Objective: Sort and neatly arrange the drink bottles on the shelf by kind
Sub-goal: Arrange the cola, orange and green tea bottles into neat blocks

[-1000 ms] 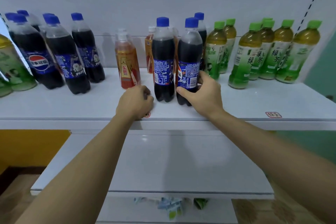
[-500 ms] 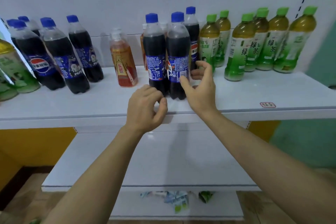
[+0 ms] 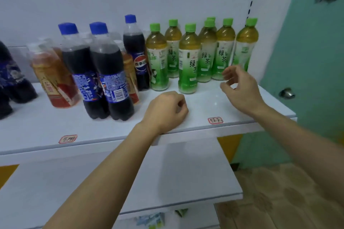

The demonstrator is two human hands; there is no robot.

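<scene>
Nearest the camera, both forearms are reaching up from six o'clock onto the white shelf (image 3: 46,126). The left hand (image 3: 165,110) is hanging over the shelf's front edge, its fingers loosely curled and holding nothing. The right hand (image 3: 240,89) is hovering further in, at about two o'clock from the left one, its fingers spread and half bent, also gripping nothing.

Beyond the hands, the green tea bottles (image 3: 189,57) are standing upright in a cluster at twelve o'clock, their long axes vertical. The rightmost green tea bottle (image 3: 245,44) is standing just beyond the right hand's fingertips (image 3: 228,74), so that hand looks the nearer and likelier to take it.

At ten o'clock from the left hand, two cola bottles (image 3: 104,72) are standing side by side, touching, with orange tea bottles (image 3: 54,76) beside and behind them and a third cola bottle (image 3: 136,52) further back against the green group. The kinds are still mixed there, so sorting seems unfinished.
</scene>
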